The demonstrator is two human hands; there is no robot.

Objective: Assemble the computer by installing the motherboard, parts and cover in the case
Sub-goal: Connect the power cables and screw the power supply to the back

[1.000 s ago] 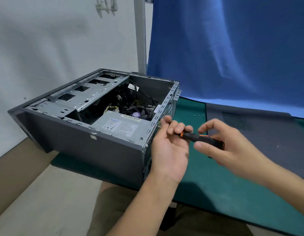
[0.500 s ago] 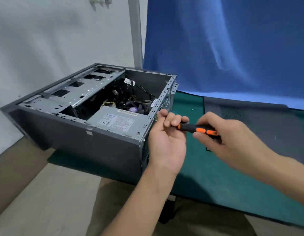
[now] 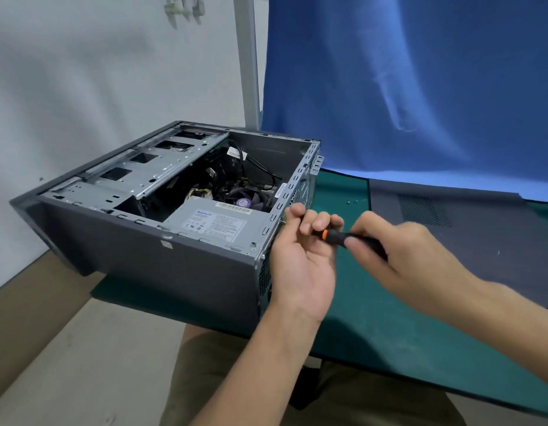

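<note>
An open grey computer case (image 3: pixel 149 259) lies on its side at the table's left end, overhanging the edge. Inside I see a silver power supply (image 3: pixel 214 224), a drive cage (image 3: pixel 140 170), black cables and a fan (image 3: pixel 245 202). My left hand (image 3: pixel 303 256) is at the case's rear panel, its fingers curled round the front of a black and orange screwdriver (image 3: pixel 343 236). My right hand (image 3: pixel 402 256) grips the screwdriver's handle. The tip is hidden behind my left fingers. The grey side cover (image 3: pixel 469 241) lies flat on the table to the right.
A green mat (image 3: pixel 374 327) covers the table. A few small screws (image 3: pixel 352 202) lie on it behind my hands. A blue cloth (image 3: pixel 405 87) hangs behind, a white wall and a grey post (image 3: pixel 248 63) stand at left. My lap shows under the table edge.
My right hand has turned a little on the handle, hiding more of its orange grip. Both hands stay at the rear panel; the view has shifted slightly.
</note>
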